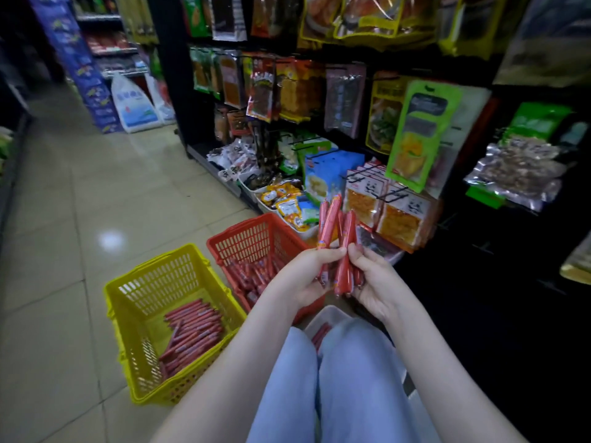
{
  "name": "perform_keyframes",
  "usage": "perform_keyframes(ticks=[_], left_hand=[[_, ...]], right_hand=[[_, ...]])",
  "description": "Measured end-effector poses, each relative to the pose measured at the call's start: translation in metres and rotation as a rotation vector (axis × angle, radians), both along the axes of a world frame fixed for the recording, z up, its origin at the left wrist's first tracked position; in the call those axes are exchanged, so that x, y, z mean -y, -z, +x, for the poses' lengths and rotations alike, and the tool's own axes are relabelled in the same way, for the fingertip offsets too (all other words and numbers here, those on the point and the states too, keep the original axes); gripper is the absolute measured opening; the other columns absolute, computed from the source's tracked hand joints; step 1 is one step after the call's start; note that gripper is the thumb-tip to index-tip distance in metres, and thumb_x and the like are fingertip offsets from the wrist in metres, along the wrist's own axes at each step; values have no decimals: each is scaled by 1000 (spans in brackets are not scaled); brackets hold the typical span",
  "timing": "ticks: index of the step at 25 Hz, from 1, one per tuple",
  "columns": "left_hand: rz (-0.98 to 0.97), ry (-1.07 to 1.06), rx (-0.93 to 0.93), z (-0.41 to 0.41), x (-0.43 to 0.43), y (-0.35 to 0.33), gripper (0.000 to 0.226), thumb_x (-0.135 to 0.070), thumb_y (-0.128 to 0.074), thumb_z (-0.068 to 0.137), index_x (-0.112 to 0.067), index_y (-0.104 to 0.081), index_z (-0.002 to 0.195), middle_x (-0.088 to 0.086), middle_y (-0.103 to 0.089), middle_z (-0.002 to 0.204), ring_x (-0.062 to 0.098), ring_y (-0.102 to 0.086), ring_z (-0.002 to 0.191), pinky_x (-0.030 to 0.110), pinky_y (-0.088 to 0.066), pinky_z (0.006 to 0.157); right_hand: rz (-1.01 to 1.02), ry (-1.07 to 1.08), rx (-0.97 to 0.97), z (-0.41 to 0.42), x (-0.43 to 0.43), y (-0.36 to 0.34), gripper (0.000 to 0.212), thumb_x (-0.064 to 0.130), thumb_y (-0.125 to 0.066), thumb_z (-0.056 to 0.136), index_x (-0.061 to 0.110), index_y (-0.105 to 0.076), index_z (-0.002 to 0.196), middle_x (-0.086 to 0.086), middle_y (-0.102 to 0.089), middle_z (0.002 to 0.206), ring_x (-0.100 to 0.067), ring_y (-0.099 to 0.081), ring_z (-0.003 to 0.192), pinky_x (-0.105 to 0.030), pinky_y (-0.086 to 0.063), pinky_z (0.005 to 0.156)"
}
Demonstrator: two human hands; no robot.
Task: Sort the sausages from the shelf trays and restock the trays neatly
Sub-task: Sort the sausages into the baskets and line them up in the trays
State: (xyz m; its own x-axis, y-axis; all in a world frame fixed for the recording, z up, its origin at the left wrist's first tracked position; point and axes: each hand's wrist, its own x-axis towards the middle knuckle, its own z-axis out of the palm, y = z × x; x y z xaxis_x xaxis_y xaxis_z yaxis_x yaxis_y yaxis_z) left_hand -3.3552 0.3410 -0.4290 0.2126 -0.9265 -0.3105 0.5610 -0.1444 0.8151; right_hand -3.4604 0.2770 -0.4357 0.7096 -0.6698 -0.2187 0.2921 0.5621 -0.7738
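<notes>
Both hands hold up a bunch of red wrapped sausages [339, 238] in front of the shelf. My left hand [305, 273] pinches one long sausage near its lower end. My right hand [372, 278] grips the rest of the bunch from the right. Below, a white tray [329, 311] with a few sausages shows between my knees, mostly hidden. On the floor to the left, a yellow basket [134, 318] holds a neat layer of sausages [192, 334], and a red basket [256, 233] behind it holds a loose pile of sausages [252, 273].
Snack packets hang on black pegs [361, 177] across the shelf unit to the right. White trays of packets [287, 203] sit along the bottom shelf. The tiled aisle floor [80, 203] runs off to the left, with white sacks [134, 103] at the far end.
</notes>
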Motion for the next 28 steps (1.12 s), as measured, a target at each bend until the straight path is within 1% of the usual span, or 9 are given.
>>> perform_keyframes(ticks=[4,8,11,14,17,20,22,26,28], left_hand=[[48,17,36,-25,25,0,26,-7,-43,98,-7,-59,119,1,-72,78,13,-70,69,28,-57,69],[151,66,110,-27,41,11,17,-8,-50,97,-9,-61,109,7,-71,85,17,-69,74,29,-58,66],[211,109,147,-15,56,18,15,-4,-53,95,-9,-62,105,10,-69,92,21,-68,85,37,-58,80],[283,175,188,2,76,27,12,1,-54,93,-7,-62,97,14,-66,94,23,-66,84,34,-59,74],[341,272,234,31,105,51,14,1,-54,93,-2,-61,104,17,-68,98,25,-69,87,35,-59,77],[368,341,199,69,125,101,12,-3,-53,94,-3,-64,99,11,-72,91,20,-71,82,30,-59,75],[431,329,177,96,133,156,10,-8,-56,93,-6,-65,96,10,-71,91,18,-70,80,30,-58,77],[533,274,188,118,129,275,5,-8,-59,92,-4,-63,92,9,-65,79,13,-62,60,21,-55,57],[570,302,211,116,120,325,10,-9,-61,92,-1,-63,87,8,-65,72,13,-62,59,22,-54,60]], right_hand=[[39,72,-4,-19,22,9,25,10,-58,86,1,-59,109,-18,-66,95,-27,-68,83,-44,-57,79],[107,125,-19,-23,40,23,20,3,-54,92,4,-61,111,-17,-69,98,-25,-70,84,-40,-59,68],[113,136,-44,-22,57,33,16,3,-54,93,3,-63,105,-15,-71,93,-24,-71,80,-36,-60,65],[89,115,-104,-14,77,49,13,4,-55,92,5,-65,100,-13,-73,87,-23,-72,79,-39,-58,79],[134,108,-204,4,101,83,17,5,-58,90,3,-64,105,-15,-70,92,-25,-69,84,-40,-54,85],[229,193,-257,28,120,141,22,2,-58,90,1,-60,112,-15,-67,94,-24,-67,79,-37,-56,73],[320,291,-320,40,129,197,16,-2,-56,89,2,-62,104,-10,-71,84,-20,-69,68,-35,-58,63],[457,336,-571,43,121,332,24,-6,-56,89,2,-62,110,-14,-70,92,-24,-66,78,-41,-54,83],[513,324,-717,38,110,392,26,-5,-60,87,3,-61,111,-13,-68,89,-25,-65,76,-40,-54,81]])
